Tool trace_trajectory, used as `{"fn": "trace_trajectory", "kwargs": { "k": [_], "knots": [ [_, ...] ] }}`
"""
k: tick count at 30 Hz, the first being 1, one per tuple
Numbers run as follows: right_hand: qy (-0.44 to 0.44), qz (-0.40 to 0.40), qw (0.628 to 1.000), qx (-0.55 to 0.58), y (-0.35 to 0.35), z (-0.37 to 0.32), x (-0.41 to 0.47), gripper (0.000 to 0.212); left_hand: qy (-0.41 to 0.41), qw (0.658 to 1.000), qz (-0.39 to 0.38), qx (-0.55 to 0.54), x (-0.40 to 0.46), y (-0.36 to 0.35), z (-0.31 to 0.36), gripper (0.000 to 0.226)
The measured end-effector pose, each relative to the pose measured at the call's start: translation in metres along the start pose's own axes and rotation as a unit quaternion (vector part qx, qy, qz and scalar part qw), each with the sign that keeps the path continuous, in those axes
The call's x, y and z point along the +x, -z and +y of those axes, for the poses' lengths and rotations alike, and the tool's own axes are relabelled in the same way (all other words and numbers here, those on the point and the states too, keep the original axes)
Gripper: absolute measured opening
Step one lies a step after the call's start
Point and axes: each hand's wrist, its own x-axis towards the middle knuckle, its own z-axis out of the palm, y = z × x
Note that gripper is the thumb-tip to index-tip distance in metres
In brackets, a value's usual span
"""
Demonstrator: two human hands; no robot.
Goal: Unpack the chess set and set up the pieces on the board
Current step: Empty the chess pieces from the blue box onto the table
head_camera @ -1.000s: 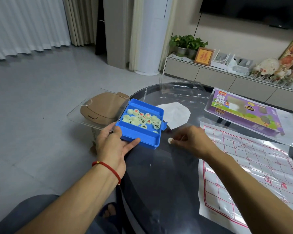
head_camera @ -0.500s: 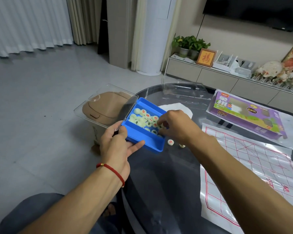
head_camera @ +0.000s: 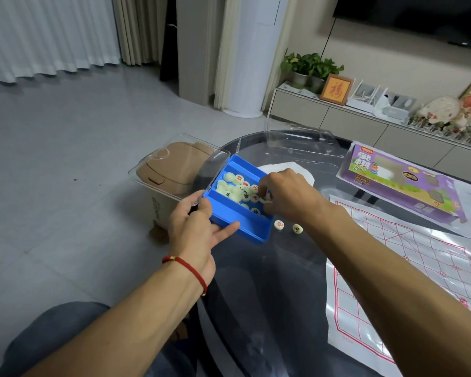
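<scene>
A blue plastic tray (head_camera: 252,232) full of several cream round chess pieces (head_camera: 235,190) is tilted over the table's left edge. My left hand (head_camera: 196,232) grips its near left corner, thumb on the rim. My right hand (head_camera: 286,195) reaches into the tray's right side, fingertips pinched on a piece (head_camera: 267,198). Two pieces lie on the dark glass just right of the tray: one with a red mark (head_camera: 279,225), one beside it (head_camera: 297,228). The white paper board (head_camera: 408,268) with a red grid is spread on the right.
The purple chess box (head_camera: 400,183) lies at the back right, a clear plastic lid (head_camera: 299,140) at the back, a white sheet (head_camera: 305,172) behind my right hand. A brown bin (head_camera: 172,167) under a clear cover stands on the floor left of the table.
My right hand put one piece on the glass, went back into the tray and now pinches another. A second piece now lies beside the first. My left hand has tilted the tray up slightly.
</scene>
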Motion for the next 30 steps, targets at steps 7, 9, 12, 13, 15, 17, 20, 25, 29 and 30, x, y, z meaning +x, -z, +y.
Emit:
{"fn": "trace_trajectory", "kwargs": {
  "k": [7, 9, 12, 13, 15, 17, 20, 25, 29, 30],
  "knots": [
    [0.003, 0.016, 0.999, 0.039, -0.003, 0.012, 0.000, 0.020, 0.007, 1.000, -0.014, 0.013, -0.002, -0.002, -0.002, 0.021],
    [0.009, 0.020, 0.998, 0.058, -0.002, 0.015, -0.001, 0.014, 0.005, 1.000, -0.011, 0.021, -0.002, -0.001, -0.002, 0.021],
    [-0.005, 0.058, 0.990, 0.130, 0.002, 0.023, -0.007, 0.008, 0.006, 1.000, -0.006, 0.017, 0.000, 0.001, 0.000, 0.023],
    [-0.019, 0.072, 0.984, 0.161, 0.005, 0.028, -0.009, 0.007, 0.007, 1.000, -0.004, 0.014, 0.001, 0.001, 0.001, 0.023],
    [-0.051, 0.084, 0.971, 0.218, 0.009, 0.039, -0.016, 0.007, 0.002, 1.000, 0.003, 0.003, 0.004, 0.002, 0.005, 0.024],
    [-0.073, 0.067, 0.972, 0.213, 0.005, 0.052, -0.023, 0.007, -0.004, 1.000, 0.013, -0.006, 0.006, 0.004, 0.007, 0.025],
    [-0.082, 0.005, 0.985, 0.152, -0.017, 0.062, -0.030, 0.010, -0.005, 1.000, 0.012, -0.008, 0.007, 0.004, 0.007, 0.025],
    [-0.068, -0.014, 0.984, 0.164, -0.034, 0.060, -0.036, 0.016, 0.004, 1.000, 0.005, -0.001, 0.006, 0.003, 0.005, 0.024],
    [-0.035, -0.036, 0.985, 0.162, -0.030, 0.059, -0.036, 0.023, 0.007, 1.000, 0.005, 0.002, 0.006, 0.004, 0.004, 0.023],
    [-0.032, -0.034, 0.986, 0.160, -0.030, 0.060, -0.036, 0.025, 0.006, 1.000, 0.005, 0.004, 0.006, 0.005, 0.004, 0.023]
  ]
}}
